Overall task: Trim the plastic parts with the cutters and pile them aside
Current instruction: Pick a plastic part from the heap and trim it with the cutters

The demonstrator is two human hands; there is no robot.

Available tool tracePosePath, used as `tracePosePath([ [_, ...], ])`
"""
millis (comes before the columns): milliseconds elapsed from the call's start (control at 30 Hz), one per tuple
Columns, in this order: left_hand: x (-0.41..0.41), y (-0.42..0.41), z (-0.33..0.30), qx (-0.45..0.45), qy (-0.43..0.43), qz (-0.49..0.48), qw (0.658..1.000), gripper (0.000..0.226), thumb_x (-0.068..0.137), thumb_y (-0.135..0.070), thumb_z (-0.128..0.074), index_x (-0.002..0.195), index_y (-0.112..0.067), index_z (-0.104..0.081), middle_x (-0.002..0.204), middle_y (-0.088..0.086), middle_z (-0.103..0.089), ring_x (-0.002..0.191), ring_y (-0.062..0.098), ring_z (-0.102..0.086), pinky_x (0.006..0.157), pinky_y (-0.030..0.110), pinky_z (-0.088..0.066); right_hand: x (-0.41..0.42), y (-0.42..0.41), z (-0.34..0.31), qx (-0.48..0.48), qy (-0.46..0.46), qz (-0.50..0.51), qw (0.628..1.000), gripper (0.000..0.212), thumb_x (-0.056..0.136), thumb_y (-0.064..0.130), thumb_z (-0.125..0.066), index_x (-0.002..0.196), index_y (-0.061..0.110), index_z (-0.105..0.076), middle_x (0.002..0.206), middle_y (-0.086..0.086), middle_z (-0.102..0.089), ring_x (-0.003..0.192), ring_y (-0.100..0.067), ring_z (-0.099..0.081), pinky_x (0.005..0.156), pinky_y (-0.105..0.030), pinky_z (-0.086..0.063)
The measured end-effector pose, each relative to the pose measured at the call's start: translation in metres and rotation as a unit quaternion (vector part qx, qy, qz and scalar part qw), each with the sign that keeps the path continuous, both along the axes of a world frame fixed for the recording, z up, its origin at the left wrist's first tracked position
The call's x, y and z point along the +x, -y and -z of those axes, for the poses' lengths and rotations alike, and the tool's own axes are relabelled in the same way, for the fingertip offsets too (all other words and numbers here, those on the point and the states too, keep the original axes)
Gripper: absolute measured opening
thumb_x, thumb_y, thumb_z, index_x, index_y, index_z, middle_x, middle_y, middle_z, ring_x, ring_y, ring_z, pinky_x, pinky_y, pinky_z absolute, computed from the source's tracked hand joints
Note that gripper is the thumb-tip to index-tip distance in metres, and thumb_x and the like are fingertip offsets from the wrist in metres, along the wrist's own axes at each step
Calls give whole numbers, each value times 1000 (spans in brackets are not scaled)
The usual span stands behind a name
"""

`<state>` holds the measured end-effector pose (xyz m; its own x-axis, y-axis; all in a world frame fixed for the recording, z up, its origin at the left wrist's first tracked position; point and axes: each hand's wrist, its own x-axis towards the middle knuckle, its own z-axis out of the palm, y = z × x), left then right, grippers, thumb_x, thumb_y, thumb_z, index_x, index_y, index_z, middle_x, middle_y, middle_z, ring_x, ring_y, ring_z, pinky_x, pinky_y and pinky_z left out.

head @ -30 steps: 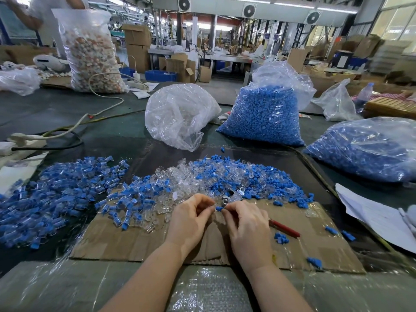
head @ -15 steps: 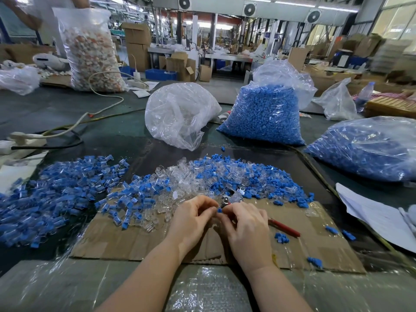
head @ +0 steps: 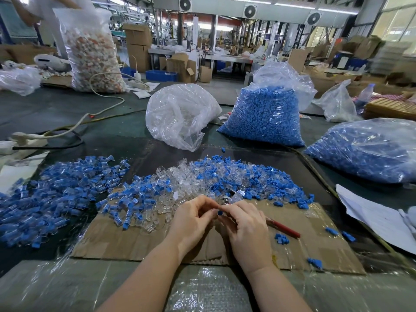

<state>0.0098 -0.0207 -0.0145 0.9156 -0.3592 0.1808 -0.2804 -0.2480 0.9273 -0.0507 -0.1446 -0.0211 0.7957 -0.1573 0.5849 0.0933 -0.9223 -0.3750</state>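
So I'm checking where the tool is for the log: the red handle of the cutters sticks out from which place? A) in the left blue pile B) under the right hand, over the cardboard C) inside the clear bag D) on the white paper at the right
B: the red handle runs out from beneath the right hand across the cardboard.

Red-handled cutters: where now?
Head view, centre-right: the red-handled cutters are in the right hand, handle trailing right over the cardboard sheet, beside the left hand.

white cable [head: 105, 109], cardboard boxes [head: 137, 45], paper sheet [head: 378, 219], wall fans [head: 249, 11]
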Motion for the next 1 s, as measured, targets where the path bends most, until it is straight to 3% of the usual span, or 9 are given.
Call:
tracePosePath([
  [600,1,0,1,14,5,-8,1000,16,82,-5,-67,80,-21,-66,75,0,-68,68,7,-60,66,17,-49,0,-1,-2,-1,10,-16,1000,20,80,41,-68,87,23,-70,80,7,-61,74,-18,-58,64,-35,-45],
  [700,2,0,1,18,1,-11,1000,16,83,-7,-67,80,-22,-65,76,1,-68,71,11,-62,69,21,-51,-1,-1,-5,-22,12,-4,1000,16,78,31,-75,91,22,-71,82,6,-62,75,-18,-59,67,-34,-46],
  [800,3,0,0,8,-10,-20,1000,16,83,-6,-66,79,-22,-64,76,0,-67,71,10,-61,69,18,-51,-5,-1,-10,-47,1,49,998,27,74,26,-78,99,18,-69,90,3,-64,85,-20,-62,75,-36,-46],
  [867,3,0,-1,-5,-26,-25,999,15,84,-5,-65,79,-19,-64,75,2,-66,70,9,-61,67,18,-50,-7,1,-15,-68,-79,126,986,42,79,40,-71,114,19,-62,108,-1,-61,102,-22,-58,86,-39,-43],
  [933,3,0,-3,-31,-55,-27,998,11,85,-3,-63,82,-14,-64,73,3,-65,63,5,-62,59,15,-49,-7,7,-17,-77,-225,204,950,63,86,60,-48,136,22,-40,133,-2,-47,123,-22,-43,101,-41,-32],
  [1000,3,-1,-4,-77,-96,-19,992,9,86,0,-61,84,-9,-63,71,6,-64,57,5,-62,53,14,-47,-9,15,-16,-79,-311,232,918,76,86,69,-35,145,22,-23,144,-2,-36,131,-23,-33,106,-47,-24],
])
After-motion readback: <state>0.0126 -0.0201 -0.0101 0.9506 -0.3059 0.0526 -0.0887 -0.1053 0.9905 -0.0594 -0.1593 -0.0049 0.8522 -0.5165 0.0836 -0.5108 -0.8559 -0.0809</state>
